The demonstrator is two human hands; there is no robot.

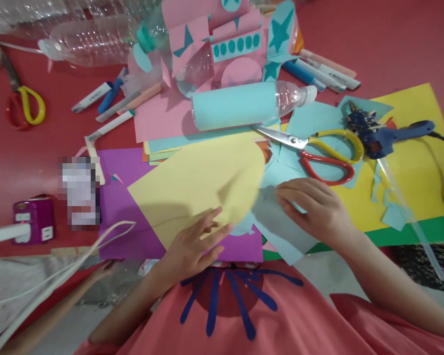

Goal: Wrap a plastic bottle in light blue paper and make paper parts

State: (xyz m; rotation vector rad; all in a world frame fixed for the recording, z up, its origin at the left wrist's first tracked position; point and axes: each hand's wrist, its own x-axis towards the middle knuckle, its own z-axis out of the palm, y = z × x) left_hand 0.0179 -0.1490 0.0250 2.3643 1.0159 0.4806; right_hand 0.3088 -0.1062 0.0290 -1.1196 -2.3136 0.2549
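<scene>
My left hand [198,241] is open, fingers spread over the lower edge of a pale yellow paper sheet [192,172]. That sheet curves up at its right side. My right hand [314,204] is loosely curved above a light blue paper sheet [281,231], with a gap by the thumb and nothing visible in it. Beyond it lie scissors [299,143] with yellow and red handles, blades partly over the paper. A plastic bottle [237,106] wrapped in light blue paper lies on its side behind the yellow sheet. Purple paper [122,197] lies underneath.
A blue glue gun [385,138] with a clear glue stick rests on yellow paper [422,172] at right. Markers [318,74], clear bottles [92,39] and a decorated pink paper craft [222,54] stand behind. At left are a phone [81,197], a purple power adapter [33,222], cables and another person's arm [66,305].
</scene>
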